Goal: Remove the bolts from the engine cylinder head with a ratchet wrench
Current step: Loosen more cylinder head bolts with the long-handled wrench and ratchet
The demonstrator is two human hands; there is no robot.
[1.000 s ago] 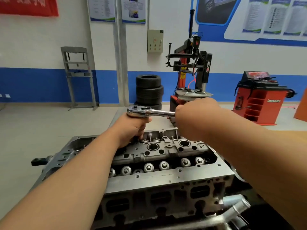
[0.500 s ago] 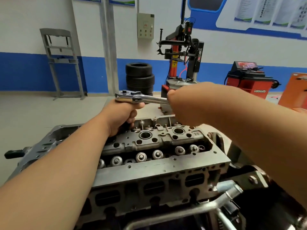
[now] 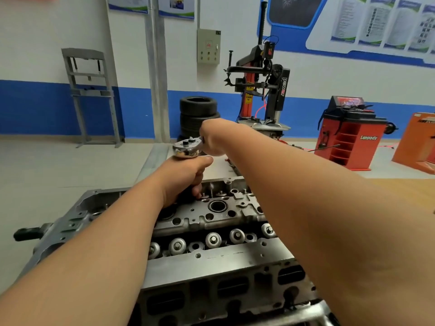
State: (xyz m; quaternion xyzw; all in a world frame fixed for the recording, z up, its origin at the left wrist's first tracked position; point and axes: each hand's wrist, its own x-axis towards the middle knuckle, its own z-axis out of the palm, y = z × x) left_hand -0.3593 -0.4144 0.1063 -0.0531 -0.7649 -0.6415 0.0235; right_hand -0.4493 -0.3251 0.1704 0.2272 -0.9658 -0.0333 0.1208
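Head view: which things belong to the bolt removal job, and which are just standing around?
In the job: ratchet wrench, cylinder head, left hand, right hand.
Standing about: stacked tyres, tyre changer, red wheel balancer, grey frame.

Pale floor carries grey metal rack by wall, tyre stack, tyre changer, red wheel balancer. Cylinder head support hidden.

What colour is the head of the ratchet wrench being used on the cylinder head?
Polished chrome silver; the ratchet wrench shows best in the head view, the only one.
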